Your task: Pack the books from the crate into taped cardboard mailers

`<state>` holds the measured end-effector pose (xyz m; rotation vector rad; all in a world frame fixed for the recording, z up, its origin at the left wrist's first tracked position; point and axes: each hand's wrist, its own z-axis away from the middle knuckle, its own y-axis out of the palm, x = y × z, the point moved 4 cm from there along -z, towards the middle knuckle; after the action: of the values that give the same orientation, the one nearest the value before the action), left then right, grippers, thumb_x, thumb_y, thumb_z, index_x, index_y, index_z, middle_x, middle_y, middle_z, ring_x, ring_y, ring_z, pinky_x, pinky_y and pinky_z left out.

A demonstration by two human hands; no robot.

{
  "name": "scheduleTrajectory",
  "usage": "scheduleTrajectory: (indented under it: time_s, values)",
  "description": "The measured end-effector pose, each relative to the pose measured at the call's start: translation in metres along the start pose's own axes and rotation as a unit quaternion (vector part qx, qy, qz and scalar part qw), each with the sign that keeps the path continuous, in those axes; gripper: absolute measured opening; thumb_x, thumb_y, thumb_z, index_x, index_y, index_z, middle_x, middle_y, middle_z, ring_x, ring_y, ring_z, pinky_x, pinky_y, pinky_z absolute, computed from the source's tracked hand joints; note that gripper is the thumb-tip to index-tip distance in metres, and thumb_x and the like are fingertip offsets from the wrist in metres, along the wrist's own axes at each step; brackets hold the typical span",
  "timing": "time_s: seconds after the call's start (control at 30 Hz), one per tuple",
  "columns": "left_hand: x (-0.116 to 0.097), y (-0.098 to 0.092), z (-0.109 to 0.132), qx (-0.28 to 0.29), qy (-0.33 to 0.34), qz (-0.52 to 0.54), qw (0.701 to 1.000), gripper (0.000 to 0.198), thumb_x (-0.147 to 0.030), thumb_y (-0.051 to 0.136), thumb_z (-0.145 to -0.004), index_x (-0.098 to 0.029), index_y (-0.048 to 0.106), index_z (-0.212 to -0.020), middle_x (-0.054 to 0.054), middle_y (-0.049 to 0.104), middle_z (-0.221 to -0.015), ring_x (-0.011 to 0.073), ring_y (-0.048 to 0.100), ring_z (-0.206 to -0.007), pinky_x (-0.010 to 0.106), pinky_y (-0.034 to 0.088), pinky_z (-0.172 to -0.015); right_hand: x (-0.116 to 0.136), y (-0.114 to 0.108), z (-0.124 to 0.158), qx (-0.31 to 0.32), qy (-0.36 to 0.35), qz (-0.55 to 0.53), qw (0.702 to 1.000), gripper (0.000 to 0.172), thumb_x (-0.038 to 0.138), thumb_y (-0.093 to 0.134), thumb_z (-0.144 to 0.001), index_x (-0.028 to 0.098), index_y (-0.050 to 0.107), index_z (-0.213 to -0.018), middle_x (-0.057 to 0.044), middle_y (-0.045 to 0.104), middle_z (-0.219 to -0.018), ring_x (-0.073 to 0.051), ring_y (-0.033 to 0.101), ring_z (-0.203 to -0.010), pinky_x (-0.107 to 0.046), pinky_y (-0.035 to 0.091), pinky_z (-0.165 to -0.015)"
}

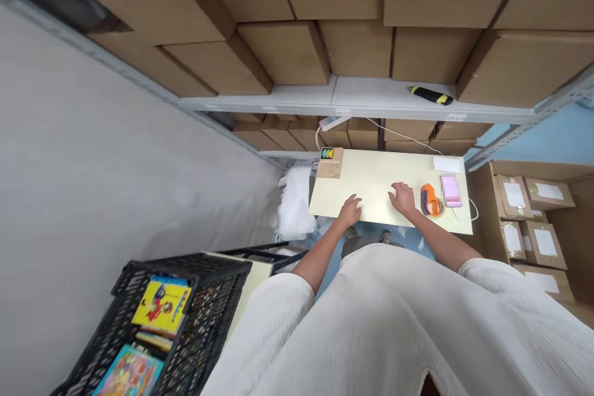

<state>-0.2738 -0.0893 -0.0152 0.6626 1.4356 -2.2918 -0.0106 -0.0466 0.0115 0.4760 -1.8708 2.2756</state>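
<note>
My left hand [350, 211] rests at the near edge of a pale yellow table [375, 170], fingers stretched out and holding nothing. A little to the right, my right hand [403, 198] lies over the same table with its fingers apart, also holding nothing. Nearest to it is an orange tape dispenser [431, 199] with a roll of tape. Beyond that lies a phone [450, 190] with a pinkish, blurred screen. A white slip or box [447, 164] sits at the far right corner. At the far left corner is a flat brown cardboard piece [330, 164] with a coloured print.
Shelves [371, 108] with several brown cartons [355, 46] stand behind the table; a black-and-yellow cutter [430, 96] lies on one. On the right, a large carton [485, 216] holds labelled boxes. A black crate [218, 297] with books [162, 304] and white wrapping [296, 201] are on the left.
</note>
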Motion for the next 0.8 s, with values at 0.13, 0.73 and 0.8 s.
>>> scheduleTrajectory:
  time_s: [0.13,0.73,0.8]
  values:
    - [0.037,-0.014,0.022,-0.046,-0.051,0.027,0.997,0.05,-0.021,0.062,-0.1,-0.02,0.067,-0.149,0.016,0.048,-0.174,0.0319,0.045,-0.163,0.051,0.037,-0.136,0.047,0.012,-0.018,0.034,-0.069,-0.001,0.997,0.038,0.031,0.049,-0.109,0.016,0.066,-0.139,-0.019,0.069,-0.138,-0.035,0.06,-0.126,-0.044,0.042,-0.105]
    - [0.232,-0.068,0.129,-0.191,-0.19,0.153,0.951,0.05,-0.019,0.064,-0.097,-0.021,0.068,-0.147,0.015,0.051,-0.172,0.0326,0.047,-0.162,0.05,0.04,-0.135,0.323,0.107,-0.048,0.136,-0.334,0.01,0.933,0.028,0.026,0.054,-0.105,0.018,0.072,-0.125,-0.017,0.073,-0.127,-0.033,0.062,-0.118,-0.043,0.045,-0.1]
    - [0.253,-0.075,0.135,-0.198,-0.206,0.159,0.945,0.051,-0.018,0.065,-0.096,-0.021,0.068,-0.147,0.016,0.051,-0.172,0.0322,0.048,-0.161,0.05,0.039,-0.135,0.348,0.119,-0.05,0.143,-0.338,0.017,0.93,0.028,0.027,0.055,-0.104,0.019,0.073,-0.125,-0.017,0.073,-0.126,-0.033,0.062,-0.118,-0.043,0.045,-0.099]
